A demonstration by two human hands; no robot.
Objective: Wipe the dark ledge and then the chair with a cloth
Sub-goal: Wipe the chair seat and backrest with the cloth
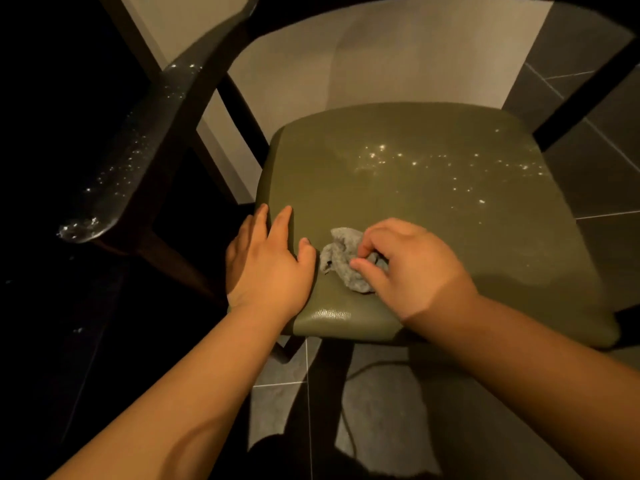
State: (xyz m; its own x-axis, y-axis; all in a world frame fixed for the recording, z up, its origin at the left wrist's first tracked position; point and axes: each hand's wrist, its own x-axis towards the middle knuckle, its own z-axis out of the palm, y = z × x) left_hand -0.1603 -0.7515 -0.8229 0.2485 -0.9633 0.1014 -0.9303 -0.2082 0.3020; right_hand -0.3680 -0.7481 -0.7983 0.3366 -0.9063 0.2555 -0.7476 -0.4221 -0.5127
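Note:
The chair has an olive green padded seat (433,209) and a dark curved frame. A crumpled grey cloth (341,258) lies on the seat near its front left corner. My right hand (412,268) grips the cloth from the right, fingers curled into it. My left hand (266,261) rests flat on the seat's left edge with straight fingers, just left of the cloth. Shiny droplets speckle the seat's far right part. The chair's dark left armrest (138,150) is also spotted with droplets.
A beige wall (381,64) stands behind the chair. Grey floor tiles (588,133) show at the right and under the seat's front. A thin cable (349,410) runs across the tiles below. The left side of the view is very dark.

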